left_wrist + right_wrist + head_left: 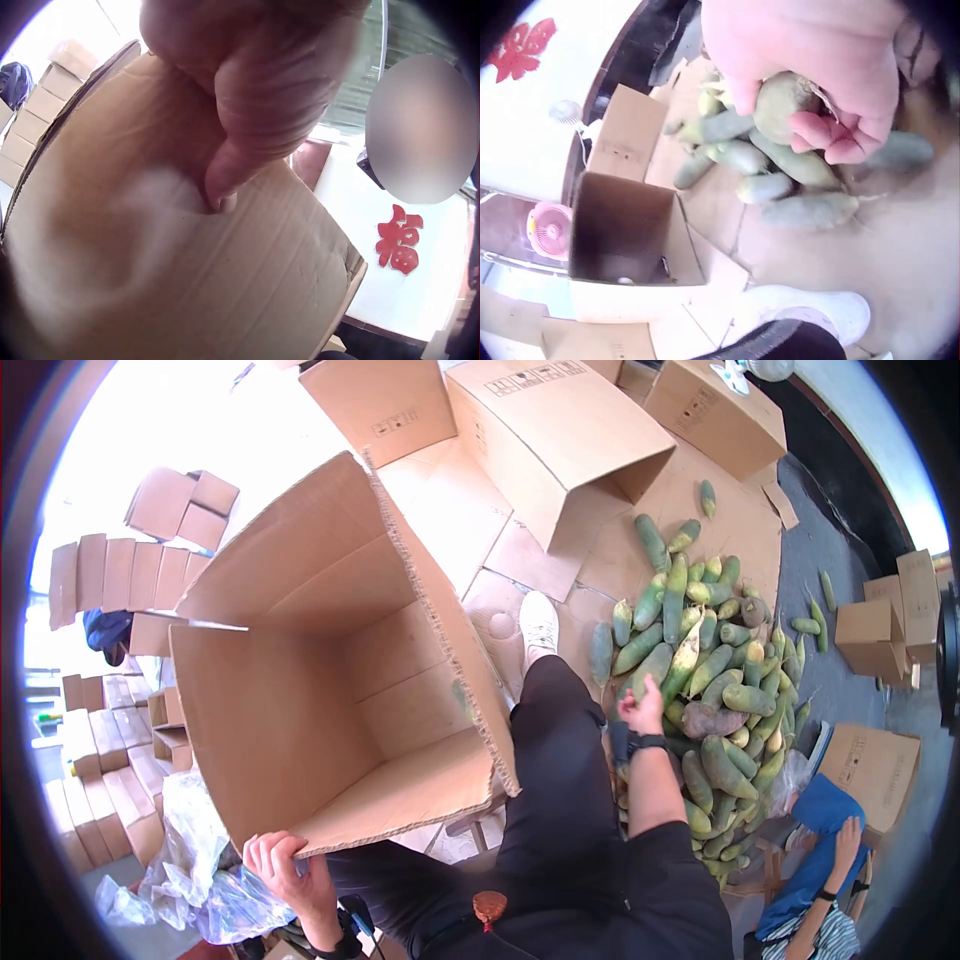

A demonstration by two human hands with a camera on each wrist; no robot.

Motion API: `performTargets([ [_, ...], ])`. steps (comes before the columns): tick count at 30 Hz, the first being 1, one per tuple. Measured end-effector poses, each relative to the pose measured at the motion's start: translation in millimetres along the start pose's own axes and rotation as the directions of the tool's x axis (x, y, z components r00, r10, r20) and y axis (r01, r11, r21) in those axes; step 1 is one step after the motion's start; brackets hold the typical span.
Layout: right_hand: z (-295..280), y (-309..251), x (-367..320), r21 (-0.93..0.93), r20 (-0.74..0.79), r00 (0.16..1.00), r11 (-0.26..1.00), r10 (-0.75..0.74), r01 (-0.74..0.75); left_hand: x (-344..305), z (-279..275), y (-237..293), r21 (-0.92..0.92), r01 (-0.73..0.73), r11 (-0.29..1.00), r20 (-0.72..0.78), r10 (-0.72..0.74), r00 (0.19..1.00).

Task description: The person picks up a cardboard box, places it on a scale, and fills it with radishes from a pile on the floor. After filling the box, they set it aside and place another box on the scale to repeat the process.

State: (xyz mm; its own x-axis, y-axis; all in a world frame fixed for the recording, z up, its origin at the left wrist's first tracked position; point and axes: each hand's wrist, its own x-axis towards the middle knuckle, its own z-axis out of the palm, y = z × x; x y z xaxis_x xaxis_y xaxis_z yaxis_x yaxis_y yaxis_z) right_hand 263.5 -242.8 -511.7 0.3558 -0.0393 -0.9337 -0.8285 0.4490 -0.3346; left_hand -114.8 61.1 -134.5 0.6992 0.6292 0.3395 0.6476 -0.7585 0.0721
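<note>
Nearest us, at six o'clock in the head view, hangs a reddish-brown pendant (489, 907) over our black clothes (600, 900). Between seven and eight, our left hand (285, 868) pinches the lower rim of a large cardboard carton (300, 700), its mouth facing us. Past three, our right hand (642, 710) grips a green radish (652, 668) beside a radish heap (722, 770). Another person (820, 865) in blue trousers is at four; stacked boxes (80, 830) fill nine.

From the left wrist, we see that hand at twelve, one digit pressed against the carton's panel; the other fingertips are hidden. Past three shows a red character cut-out (399, 238).

From the right wrist, at one o'clock, our fingers curl snugly round the radish. Loose radishes (810, 211) lie at four, a white shoe (844, 307) at five, a pink fan (553, 229) near nine.
</note>
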Motion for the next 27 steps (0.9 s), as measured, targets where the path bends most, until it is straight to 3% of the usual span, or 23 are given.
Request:
performTargets([
  [3,-23.9,-24.4,-46.3,-0.036,0.194,0.981,0.999,-0.003,0.011,2.0,-1.0,2.5,-0.001,0.013,1.0,-0.008,-0.013,1.0],
  [7,-12.3,-32.4,-148.6,-0.266,0.174,0.964,0.932,-0.203,0.245,5.6,-5.6,7.7,-0.04,0.041,0.998,-0.045,-0.042,0.998],
  [8,-11.1,-40.0,-165.6,-0.297,0.264,0.943,0.913,-0.202,0.279,5.3,-6.6,7.5,-0.049,0.029,0.998,-0.034,-0.03,0.999],
  [9,-8.5,-47.7,-183.5,-0.321,0.351,0.916,0.893,-0.197,0.315,5.3,-7.0,7.2,-0.059,0.014,0.998,-0.024,-0.016,1.0],
  [11,14.1,-56.8,-235.3,-0.385,0.431,0.818,0.742,-0.382,0.549,5.1,-6.9,6.3,-0.065,0.013,0.998,-0.049,-0.016,0.999],
  [13,36.2,-67.5,-285.0,-0.379,0.587,0.68,0.593,-0.439,0.71,5.6,-7.0,5.4,-0.08,0.001,0.997,-0.059,-0.005,0.998],
  [16,72.4,-83.6,-362.9,-0.364,0.795,0.477,0.334,-0.376,0.87,6.2,-8.0,7.8,-0.092,0.042,0.995,-0.065,-0.048,0.997],
  [19,113.1,-79.7,-423.4,-0.162,0.941,0.186,0.104,-0.284,0.981,4.9,-11.3,8.9,-0.101,0.054,0.993,-0.064,-0.06,0.996],
  [23,171.9,-60.7,-474.0,-0.048,0.999,0.05,-0.158,0.009,0.986,2.1,-11.8,7.3,-0.088,0.041,0.995,-0.068,-0.048,0.997],
  [25,201.2,-42.8,-487.4,-0.035,0.972,0.135,-0.447,0.192,0.894,2.4,-9.8,7.4,-0.101,0.013,0.995,-0.068,-0.02,0.998],
  [27,224.9,-12.7,-487.5,0.169,0.955,0.054,-0.685,0.291,0.708,-0.9,-7.5,3.7,-0.067,0.026,0.997,-0.08,-0.031,0.996],
])
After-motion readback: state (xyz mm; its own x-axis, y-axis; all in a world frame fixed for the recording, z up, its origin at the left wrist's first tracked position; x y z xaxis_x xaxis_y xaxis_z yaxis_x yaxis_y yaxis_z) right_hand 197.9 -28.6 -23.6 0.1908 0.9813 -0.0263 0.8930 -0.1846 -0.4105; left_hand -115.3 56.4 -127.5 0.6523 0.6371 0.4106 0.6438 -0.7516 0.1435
